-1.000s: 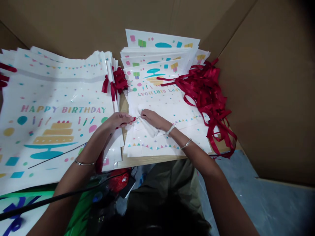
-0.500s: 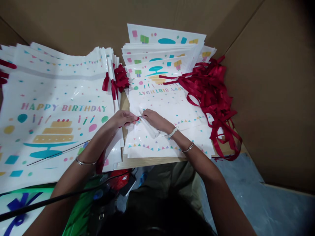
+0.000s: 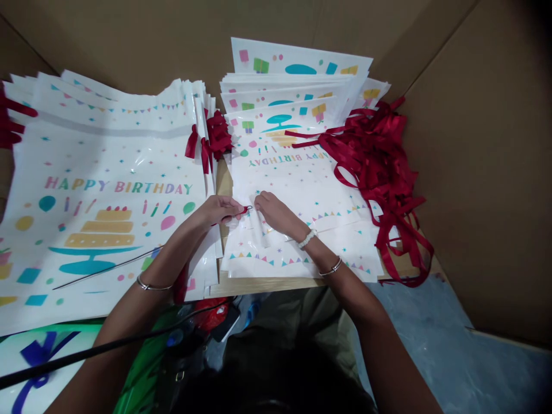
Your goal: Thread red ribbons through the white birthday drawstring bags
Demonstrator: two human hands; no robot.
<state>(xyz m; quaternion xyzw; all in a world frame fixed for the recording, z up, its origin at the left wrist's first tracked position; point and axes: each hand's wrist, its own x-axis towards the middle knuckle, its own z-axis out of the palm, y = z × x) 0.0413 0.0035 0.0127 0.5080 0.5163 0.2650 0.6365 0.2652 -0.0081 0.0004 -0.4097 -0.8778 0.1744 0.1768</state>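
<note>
My left hand (image 3: 224, 210) is closed in a pinch on a red ribbon (image 3: 245, 210), and a small metal loop (image 3: 250, 207) shows at its fingertips. Just to the right, my right hand (image 3: 276, 214) has its fingers closed at a raised fold of the top white plastic bag (image 3: 297, 181). That bag lies with its HAPPY BIRTHDAY print upside down. Its exact grip is partly hidden. A thin dark rod (image 3: 107, 267) slants across the left stack of bags (image 3: 116, 164) and passes out of sight at my left forearm.
Beyond my right hand lies a tangled heap of red ribbons (image 3: 375, 155). More bags (image 3: 297, 57) lean at the back against a cardboard wall (image 3: 276, 20). Red ribbon ends (image 3: 219, 135) stick out between the stacks. A dark cable (image 3: 86, 353) crosses at lower left.
The whole view has shifted slightly, so things sit a little farther right. My right fingers have moved slightly away from the metal loop; my left hand keeps its pinch on the ribbon.
</note>
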